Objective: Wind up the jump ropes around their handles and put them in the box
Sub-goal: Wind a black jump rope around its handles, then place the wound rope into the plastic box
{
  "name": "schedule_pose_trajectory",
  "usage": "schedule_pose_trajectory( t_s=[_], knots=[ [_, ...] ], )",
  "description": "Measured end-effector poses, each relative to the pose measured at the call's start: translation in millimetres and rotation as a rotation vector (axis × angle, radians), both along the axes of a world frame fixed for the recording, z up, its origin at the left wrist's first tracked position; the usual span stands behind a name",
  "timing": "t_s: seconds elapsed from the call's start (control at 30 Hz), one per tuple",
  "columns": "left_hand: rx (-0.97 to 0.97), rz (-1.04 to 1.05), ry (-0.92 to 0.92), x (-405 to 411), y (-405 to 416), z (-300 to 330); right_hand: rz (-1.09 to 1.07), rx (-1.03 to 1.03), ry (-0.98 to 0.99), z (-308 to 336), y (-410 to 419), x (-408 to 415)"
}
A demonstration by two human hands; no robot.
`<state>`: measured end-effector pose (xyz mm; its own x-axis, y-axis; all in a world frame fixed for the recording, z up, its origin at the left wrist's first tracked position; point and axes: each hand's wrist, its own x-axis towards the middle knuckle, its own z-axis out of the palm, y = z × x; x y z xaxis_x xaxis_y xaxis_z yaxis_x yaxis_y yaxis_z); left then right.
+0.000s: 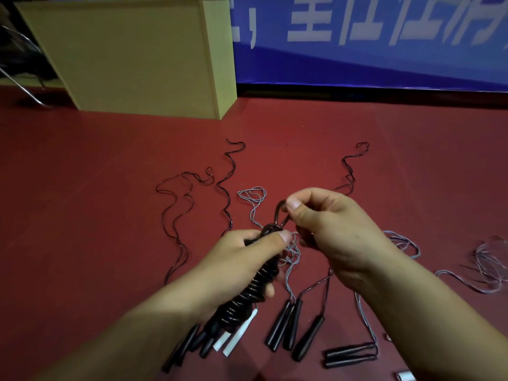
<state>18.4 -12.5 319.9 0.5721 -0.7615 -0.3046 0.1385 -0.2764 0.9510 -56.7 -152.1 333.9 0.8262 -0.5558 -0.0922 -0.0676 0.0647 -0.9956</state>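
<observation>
Left hand point(247, 259) grip clenched round glossy black coiled rope bundle point(254, 295), right hand point(327, 229) pinching its end loop point(280, 213)

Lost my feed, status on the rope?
Left hand grips black coiled jump rope. Right hand pinches its end loop. Tan cardboard box beyond, path clear.

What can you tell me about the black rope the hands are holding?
The black jump rope is shiny, plastic-looking cord, coiled in tight rings around its handles. The bundle slants from lower left up to the right, held above the red floor. The left hand grips its upper part, thumb near the top coil. The right hand pinches the last loop of cord sticking up from the top. The lower coils reach down toward loose handles lying on the floor.
</observation>
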Motion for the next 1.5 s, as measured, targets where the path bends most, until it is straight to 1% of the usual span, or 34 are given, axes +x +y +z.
schedule_pose_trajectory(
  t_s=[0.1,0.23,0.3,0.43,0.5,0.57,0.7,0.8,0.9,0.93,1.07,1.17,1.27,1.37,1.43,1.5],
  knots=[
    [0.025,-0.017,0.041,3,16,1,0.051,-0.043,-0.026,-1,12,2],
    [0.13,0.013,0.036,9,51,4,0.143,0.044,0.01,-10,38,7],
    [0.187,0.114,0.028,10,70,6,0.205,0.06,0.043,-14,56,9],
    [0.328,0.331,0.084,24,92,14,0.279,0.008,0.082,-24,87,16],
    [0.382,0.401,0.047,36,111,20,0.321,-0.017,0.077,-27,105,23],
    [0.378,0.449,0.024,46,134,19,0.336,-0.035,0.073,-31,121,32],
    [0.387,0.581,0.085,52,189,-13,0.345,-0.039,0.094,-50,155,55],
    [0.351,0.712,0.173,44,230,-50,0.398,-0.059,0.137,-73,185,70],
    [0.309,0.855,0.285,29,270,-99,0.523,-0.095,0.183,-106,219,88],
    [0.284,0.914,0.325,21,286,-120,0.582,-0.107,0.212,-122,237,93],
    [0.123,1.069,0.393,-8,317,-178,0.743,-0.147,0.298,-173,282,110],
    [0.045,1.226,0.559,-26,343,-217,0.839,-0.137,0.361,-210,313,118],
    [-0.102,1.293,0.781,-34,368,-256,0.903,-0.12,0.449,-244,337,120],
    [-0.214,1.343,0.95,-32,380,-286,0.937,-0.233,0.468,-270,347,120],
    [-0.21,1.399,0.989,-26,378,-301,0.965,-0.299,0.466,-280,347,119],
    [-0.185,1.461,0.995,-16,371,-321,0.991,-0.307,0.491,-287,345,118]
  ],
)
